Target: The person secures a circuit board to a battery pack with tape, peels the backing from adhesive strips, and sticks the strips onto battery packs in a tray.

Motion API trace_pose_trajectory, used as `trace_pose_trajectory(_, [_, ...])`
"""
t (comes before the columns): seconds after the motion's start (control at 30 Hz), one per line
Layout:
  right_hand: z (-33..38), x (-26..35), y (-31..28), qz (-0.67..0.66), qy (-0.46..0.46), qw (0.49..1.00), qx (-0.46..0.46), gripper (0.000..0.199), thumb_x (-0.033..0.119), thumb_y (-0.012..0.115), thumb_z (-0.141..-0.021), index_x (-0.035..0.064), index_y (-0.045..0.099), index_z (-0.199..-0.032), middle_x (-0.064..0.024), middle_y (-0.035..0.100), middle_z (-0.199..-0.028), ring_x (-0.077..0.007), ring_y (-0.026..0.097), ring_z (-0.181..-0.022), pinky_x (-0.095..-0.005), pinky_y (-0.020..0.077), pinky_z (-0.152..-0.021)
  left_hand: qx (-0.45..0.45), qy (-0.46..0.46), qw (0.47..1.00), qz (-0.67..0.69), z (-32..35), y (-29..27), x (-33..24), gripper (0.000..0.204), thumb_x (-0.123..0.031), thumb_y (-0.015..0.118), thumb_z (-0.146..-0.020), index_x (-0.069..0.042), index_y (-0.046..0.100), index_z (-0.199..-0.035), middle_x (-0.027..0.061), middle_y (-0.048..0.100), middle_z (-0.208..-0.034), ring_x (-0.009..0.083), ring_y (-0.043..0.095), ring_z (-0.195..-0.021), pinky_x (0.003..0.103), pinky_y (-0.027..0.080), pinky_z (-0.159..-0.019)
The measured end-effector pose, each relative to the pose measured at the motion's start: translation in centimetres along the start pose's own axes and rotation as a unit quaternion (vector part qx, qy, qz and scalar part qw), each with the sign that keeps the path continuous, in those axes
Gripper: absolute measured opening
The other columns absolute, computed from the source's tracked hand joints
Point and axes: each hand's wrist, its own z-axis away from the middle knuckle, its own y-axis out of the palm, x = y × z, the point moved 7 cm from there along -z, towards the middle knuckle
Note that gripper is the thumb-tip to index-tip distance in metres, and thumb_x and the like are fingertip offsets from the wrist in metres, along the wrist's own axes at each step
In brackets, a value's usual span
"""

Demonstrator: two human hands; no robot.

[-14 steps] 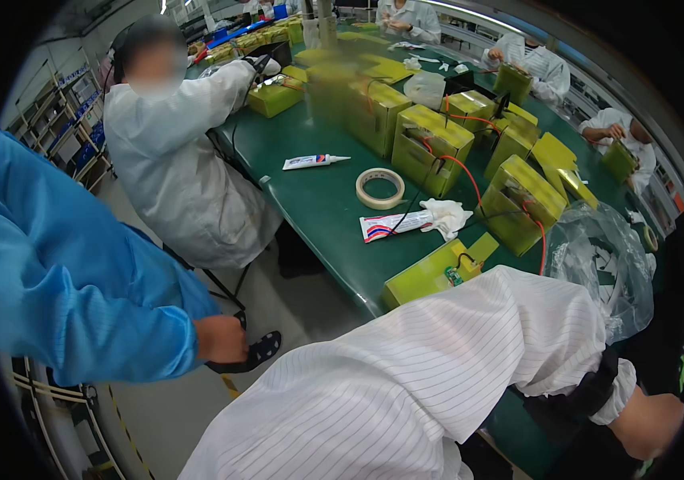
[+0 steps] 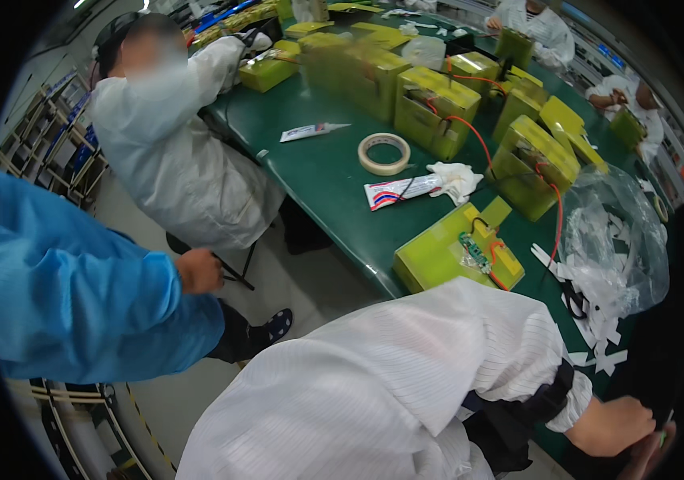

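My left arm, in a white striped sleeve, reaches across to the lower right. At its end my left hand (image 2: 612, 426) is closed, past the table edge; whatever its fingers hold is hidden. Part of my right hand (image 2: 652, 454) shows right beside it at the dark rim, its fingers too dim to read. Nearest on the green table lies a yellow-green wrapped battery pack (image 2: 438, 252) with a small green circuit board (image 2: 475, 250) and red wires. Black-handled scissors (image 2: 574, 302) lie next to a clear plastic bag (image 2: 618, 240) and white paper strips (image 2: 602, 332).
A tape roll (image 2: 383, 154), a glue tube (image 2: 402, 192), crumpled tissue (image 2: 458, 182) and a slim-nozzled tube (image 2: 314, 131) lie on the table (image 2: 322, 188). Several battery packs (image 2: 436, 112) stand behind. Co-workers in white sit around; a person in a blue coat (image 2: 94, 288) stands at left.
The view has shifted, showing more of the near battery pack, scissors and paper strips. My left hand has moved left and down in the picture; my right hand has come partly into view.
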Motion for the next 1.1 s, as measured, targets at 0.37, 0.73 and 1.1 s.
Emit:
trace_pose_trajectory(0.37, [-1.7, -4.1, 3.0, -0.247, 0.091, 0.963, 0.054, 0.016, 0.013, 0.052, -0.084, -0.0013, 0.056, -0.089, -0.0015, 0.055, -0.068, -0.0064, 0.051, -0.062, -0.0174, 0.0398, -0.057, 0.065, -0.124, 0.989, 0.045, 0.9, -4.2, 0.8, 0.022, -0.003, 0.043, -0.079, 0.001, 0.050, -0.100, 0.0152, 0.058, -0.078, 0.0321, 0.056, -0.071, 0.034, 0.045, -0.062])
trace_pose_trajectory(0.73, [0.8, -6.1, 1.1, -0.269, 0.059, 0.961, -0.021, 0.020, 0.015, 0.051, -0.086, -0.0022, 0.056, -0.095, -0.0025, 0.055, -0.064, -0.0064, 0.050, -0.055, -0.0169, 0.0398, -0.051, 0.157, -0.205, 0.961, 0.102, 0.7, -1.3, 0.9, 0.019, -0.008, 0.040, -0.086, 0.001, 0.048, -0.101, 0.0148, 0.054, -0.064, 0.0306, 0.055, -0.058, 0.036, 0.041, -0.053])
trace_pose_trajectory(1.1, [2.2, -5.7, -0.7, -0.177, 0.055, 0.979, -0.081, 0.019, 0.011, 0.052, -0.084, -0.0008, 0.057, -0.098, 0.0007, 0.053, -0.063, -0.0030, 0.047, -0.055, -0.0154, 0.0353, -0.048, 0.208, -0.201, 0.947, 0.142, 0.3, 0.7, 0.7, 0.020, -0.010, 0.038, -0.087, 0.001, 0.047, -0.101, 0.0135, 0.053, -0.060, 0.0294, 0.054, -0.054, 0.035, 0.040, -0.050])
